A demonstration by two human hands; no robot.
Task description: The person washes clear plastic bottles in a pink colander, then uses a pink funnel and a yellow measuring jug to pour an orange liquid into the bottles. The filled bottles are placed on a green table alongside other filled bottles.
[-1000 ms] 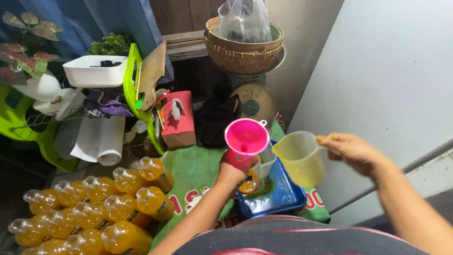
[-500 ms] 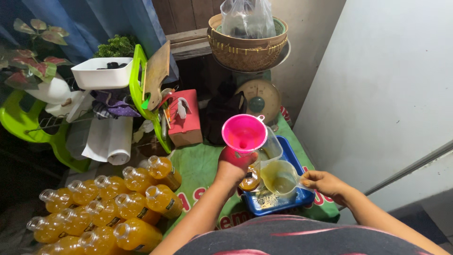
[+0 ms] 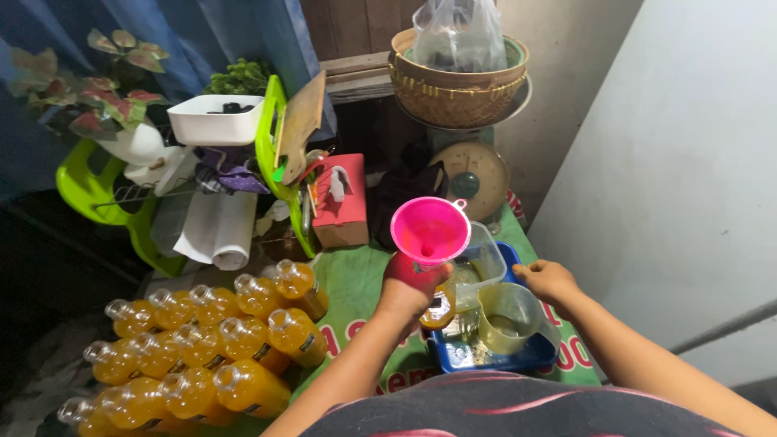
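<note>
My left hand point(image 3: 409, 290) grips the stem of a pink funnel point(image 3: 430, 228), holding it upright over a small bottle of orange liquid point(image 3: 439, 311) at the edge of a blue tray point(image 3: 453, 358). My right hand point(image 3: 550, 280) rests on the back rim and handle of a clear plastic jug point(image 3: 506, 321) that stands in the tray with a little yellowish liquid in it. A clear plastic tub point(image 3: 486, 257) sits behind the jug, just right of the funnel.
Several filled orange bottles point(image 3: 202, 348) lie on the green cloth point(image 3: 356, 283) at the left. A red tissue box point(image 3: 340, 204), a kitchen scale point(image 3: 473, 174) carrying woven baskets, a green chair point(image 3: 279, 154) and a white wall point(image 3: 688, 162) surround the spot.
My right hand has lowered the jug from beside the funnel down into the blue tray. My left hand and the funnel have stayed about where they were.
</note>
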